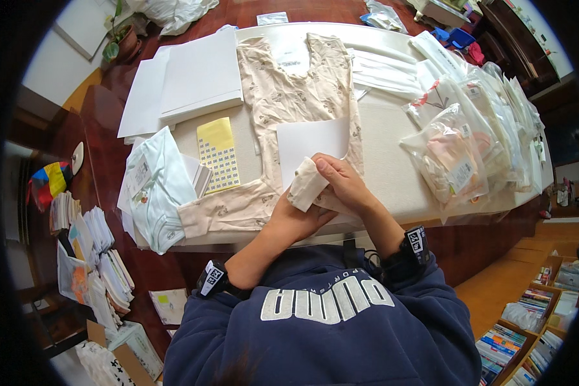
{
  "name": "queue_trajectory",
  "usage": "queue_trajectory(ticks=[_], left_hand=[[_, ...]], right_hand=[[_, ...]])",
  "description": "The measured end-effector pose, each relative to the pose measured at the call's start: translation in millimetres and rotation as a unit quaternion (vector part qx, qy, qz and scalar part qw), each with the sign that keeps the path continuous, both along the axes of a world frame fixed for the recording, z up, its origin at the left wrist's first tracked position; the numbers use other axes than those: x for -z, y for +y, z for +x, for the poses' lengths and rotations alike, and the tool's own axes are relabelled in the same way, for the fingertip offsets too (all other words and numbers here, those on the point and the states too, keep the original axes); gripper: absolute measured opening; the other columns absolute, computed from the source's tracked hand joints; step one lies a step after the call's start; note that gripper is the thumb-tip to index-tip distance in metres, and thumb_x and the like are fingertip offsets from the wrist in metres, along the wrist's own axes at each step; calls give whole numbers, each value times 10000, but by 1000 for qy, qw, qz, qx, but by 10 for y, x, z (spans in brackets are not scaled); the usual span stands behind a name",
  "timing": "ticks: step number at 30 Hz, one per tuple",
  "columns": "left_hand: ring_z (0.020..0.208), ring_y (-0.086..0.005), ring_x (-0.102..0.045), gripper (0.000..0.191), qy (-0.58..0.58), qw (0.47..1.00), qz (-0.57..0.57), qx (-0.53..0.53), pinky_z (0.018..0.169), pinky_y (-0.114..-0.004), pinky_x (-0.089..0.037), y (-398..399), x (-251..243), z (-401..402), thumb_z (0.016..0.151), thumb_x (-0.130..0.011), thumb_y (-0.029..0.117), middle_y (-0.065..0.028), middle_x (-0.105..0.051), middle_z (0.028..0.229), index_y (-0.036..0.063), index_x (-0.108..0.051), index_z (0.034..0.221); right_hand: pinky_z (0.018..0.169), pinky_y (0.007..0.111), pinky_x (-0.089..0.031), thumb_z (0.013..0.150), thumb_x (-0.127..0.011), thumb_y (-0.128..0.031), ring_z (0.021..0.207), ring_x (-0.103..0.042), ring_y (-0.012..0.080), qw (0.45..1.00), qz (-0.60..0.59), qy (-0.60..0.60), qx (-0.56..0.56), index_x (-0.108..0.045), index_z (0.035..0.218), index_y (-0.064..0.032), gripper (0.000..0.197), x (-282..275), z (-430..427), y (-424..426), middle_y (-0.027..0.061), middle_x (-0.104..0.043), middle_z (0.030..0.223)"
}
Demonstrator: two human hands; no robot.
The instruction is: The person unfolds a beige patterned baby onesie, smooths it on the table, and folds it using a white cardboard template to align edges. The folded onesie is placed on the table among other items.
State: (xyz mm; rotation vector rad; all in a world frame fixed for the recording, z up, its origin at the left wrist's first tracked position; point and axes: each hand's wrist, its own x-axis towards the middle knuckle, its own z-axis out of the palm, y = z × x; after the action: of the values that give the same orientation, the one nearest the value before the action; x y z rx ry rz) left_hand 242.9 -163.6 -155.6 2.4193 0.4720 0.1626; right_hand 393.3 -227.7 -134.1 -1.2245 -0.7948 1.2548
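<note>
A beige printed garment lies spread on the padded white table in front of me. One of its long sleeves or legs stretches to the left. A blank white sheet rests on the garment's middle. Close to the table's near edge, my right hand pinches a folded, pale fabric end between thumb and fingers. My left hand supports that same fabric from below; its fingers are partly hidden. The fabric's join with the rest of the garment is covered by my hands.
White card stacks stand back left. A yellow sticker sheet and a pale blue tagged garment lie left. To the right are bagged clothes and white strips. Papers fill the lower left; bookshelves stand lower right.
</note>
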Motion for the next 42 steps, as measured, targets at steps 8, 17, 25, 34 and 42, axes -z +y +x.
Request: queue_trajectory(ticks=[8,17,25,34,42], left_hand=[[1252,-363,-527,517,9,996,69,61,1071,-406,-427,104,81,-85,901,-652,461,-181,-559,1304,78,-615,1246],[1132,-365,-592,365,-151,985,-77,9,998,-410,-463,172,129,-126,866,-709,193,-184,-628,1175,17,-617,1172],[1009,-135,-633,301,-230,823,-441,-273,783,-268,-554,407,-10,-390,1070,-458,198,-97,-636,1001,-43,-577,1205],[1119,-285,-622,722,-163,953,-175,-188,969,-342,-477,486,-35,-526,895,-722,431,-207,-623,1215,-52,-470,1368],[754,-116,-620,255,-122,934,-167,-291,607,-280,-526,576,-36,-398,855,-705,71,-96,-675,914,-22,-585,1060]], right_hand=[[752,260,-499,1074,-357,-271,852,-574,113,991,-23,131,-5,-602,1230,59,440,114,189,-116,79,-641,1012],[724,252,-493,941,-483,-8,772,-572,85,993,96,-63,-32,-659,1085,20,230,291,156,-183,53,-619,1040],[902,383,-522,793,-617,67,1074,-640,362,897,163,-408,-46,-694,1051,-22,284,275,-75,-150,164,-652,1212],[867,403,-532,822,-606,19,965,-646,322,815,204,-537,-76,-623,1227,-108,424,98,-172,-105,124,-590,1327],[747,371,-518,831,-562,64,836,-631,306,908,129,-395,-54,-599,967,-35,172,171,-104,-155,127,-624,1019]])
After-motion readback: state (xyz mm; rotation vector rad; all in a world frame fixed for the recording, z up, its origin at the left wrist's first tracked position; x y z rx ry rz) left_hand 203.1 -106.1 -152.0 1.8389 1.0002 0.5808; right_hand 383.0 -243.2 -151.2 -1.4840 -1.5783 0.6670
